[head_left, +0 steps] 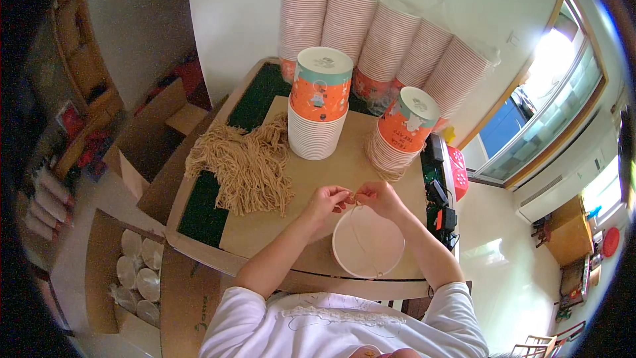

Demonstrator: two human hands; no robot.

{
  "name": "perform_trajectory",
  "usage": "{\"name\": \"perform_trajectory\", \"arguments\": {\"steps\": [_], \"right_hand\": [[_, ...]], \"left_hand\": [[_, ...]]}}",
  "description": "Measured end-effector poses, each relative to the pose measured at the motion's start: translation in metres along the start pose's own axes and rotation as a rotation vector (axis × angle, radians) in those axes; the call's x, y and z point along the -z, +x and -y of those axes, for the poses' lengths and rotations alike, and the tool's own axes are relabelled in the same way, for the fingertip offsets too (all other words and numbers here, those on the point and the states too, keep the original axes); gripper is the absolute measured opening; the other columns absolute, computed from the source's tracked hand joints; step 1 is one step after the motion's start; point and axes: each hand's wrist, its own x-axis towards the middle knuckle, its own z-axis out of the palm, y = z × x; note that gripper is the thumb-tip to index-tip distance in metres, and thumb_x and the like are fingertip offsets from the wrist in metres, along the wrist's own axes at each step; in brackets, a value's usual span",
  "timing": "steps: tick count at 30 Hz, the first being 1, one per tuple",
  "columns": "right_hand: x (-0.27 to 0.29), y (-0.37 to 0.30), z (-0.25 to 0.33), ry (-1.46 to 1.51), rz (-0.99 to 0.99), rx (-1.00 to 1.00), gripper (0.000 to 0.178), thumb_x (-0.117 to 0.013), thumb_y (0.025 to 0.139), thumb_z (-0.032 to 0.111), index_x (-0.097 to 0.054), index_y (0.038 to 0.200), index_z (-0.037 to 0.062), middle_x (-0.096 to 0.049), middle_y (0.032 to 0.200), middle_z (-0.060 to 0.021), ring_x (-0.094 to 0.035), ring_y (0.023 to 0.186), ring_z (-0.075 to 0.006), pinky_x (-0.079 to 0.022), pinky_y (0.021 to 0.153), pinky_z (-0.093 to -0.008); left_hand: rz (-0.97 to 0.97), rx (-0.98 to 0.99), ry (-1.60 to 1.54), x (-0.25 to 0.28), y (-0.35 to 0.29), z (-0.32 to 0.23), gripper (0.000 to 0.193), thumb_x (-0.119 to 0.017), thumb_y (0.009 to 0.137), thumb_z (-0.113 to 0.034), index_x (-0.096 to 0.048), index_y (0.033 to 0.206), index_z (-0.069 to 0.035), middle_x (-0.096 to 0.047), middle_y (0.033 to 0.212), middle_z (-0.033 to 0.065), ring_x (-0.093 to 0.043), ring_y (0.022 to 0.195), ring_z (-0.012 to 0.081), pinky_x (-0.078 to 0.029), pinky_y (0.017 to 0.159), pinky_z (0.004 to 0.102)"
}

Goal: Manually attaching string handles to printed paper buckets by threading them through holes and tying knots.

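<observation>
My left hand [326,201] and my right hand [380,197] meet at the far rim of a white paper bucket [368,245], fingertips pinched on a thin tan string [355,200]. From the fingers the string runs across the bucket's opening to its near side. The bucket sits at the table's near edge, opening towards me. Left of my hands lies a loose heap of tan strings [248,169]. Beyond them, an upside-down stack of orange-and-teal paper buckets [320,103] stands upright. Another such stack [403,126], to the right, has tan strings around its lower part.
Several tall plastic-wrapped bucket stacks [391,40] line the wall behind. Black adapters [438,193] and a red object [458,172] are along the table's right edge. On the left floor, an open cardboard box [101,258] holds round, pale wrapped items.
</observation>
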Motion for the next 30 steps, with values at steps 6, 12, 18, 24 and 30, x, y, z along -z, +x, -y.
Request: {"name": "perform_trajectory", "arguments": {"steps": [6, 12, 18, 24, 30], "right_hand": [[-0.001, 0.000, 0.006, -0.025, -0.024, 0.020, 0.008, -0.062, 0.077, 0.009, -0.064, 0.077, 0.0012, -0.061, 0.065, -0.0030, -0.055, 0.062, -0.0075, -0.046, 0.056, -0.0242], [-0.003, 0.000, -0.001, 0.012, -0.034, 0.037, 0.012, -0.062, 0.079, 0.011, -0.062, 0.076, -0.0004, -0.063, 0.067, -0.0048, -0.056, 0.063, -0.0082, -0.047, 0.058, -0.0246], [-0.004, 0.000, -0.001, -0.033, -0.021, 0.023, 0.013, -0.059, 0.081, 0.011, -0.062, 0.078, -0.0006, -0.063, 0.068, -0.0050, -0.057, 0.064, -0.0091, -0.047, 0.060, -0.0252], [0.000, 0.001, -0.005, 0.009, -0.015, 0.028, 0.018, -0.051, 0.086, 0.012, -0.063, 0.082, -0.0004, -0.063, 0.070, -0.0052, -0.057, 0.066, -0.0093, -0.047, 0.061, -0.0250], [0.000, 0.011, -0.013, 0.025, 0.111, -0.119, 0.019, -0.053, 0.085, 0.015, -0.063, 0.083, -0.0013, -0.063, 0.073, -0.0050, -0.057, 0.067, -0.0095, -0.046, 0.062, -0.0241]], "left_hand": [[0.031, -0.116, 0.137, -0.001, -0.002, 0.002, 0.012, -0.059, 0.083, -0.008, -0.063, 0.092, -0.001, -0.064, 0.079, 0.0029, -0.055, 0.066, 0.0060, -0.045, 0.059, 0.0189], [-0.020, -0.151, 0.158, -0.011, -0.008, -0.004, 0.010, -0.060, 0.081, -0.006, -0.063, 0.088, 0.000, -0.064, 0.077, 0.0041, -0.057, 0.067, 0.0072, -0.045, 0.059, 0.0193], [-0.042, -0.183, 0.222, -0.007, -0.002, 0.005, 0.008, -0.059, 0.080, -0.004, -0.062, 0.085, 0.001, -0.064, 0.076, 0.0039, -0.058, 0.068, 0.0079, -0.045, 0.059, 0.0208], [-0.062, -0.179, 0.229, -0.007, 0.000, 0.006, 0.007, -0.059, 0.080, -0.004, -0.062, 0.085, 0.000, -0.064, 0.076, 0.0039, -0.058, 0.067, 0.0080, -0.045, 0.058, 0.0210], [-0.097, -0.201, 0.251, -0.006, 0.006, 0.007, 0.006, -0.061, 0.079, -0.004, -0.063, 0.084, 0.000, -0.064, 0.075, 0.0038, -0.056, 0.064, 0.0078, -0.045, 0.056, 0.0208]]}}
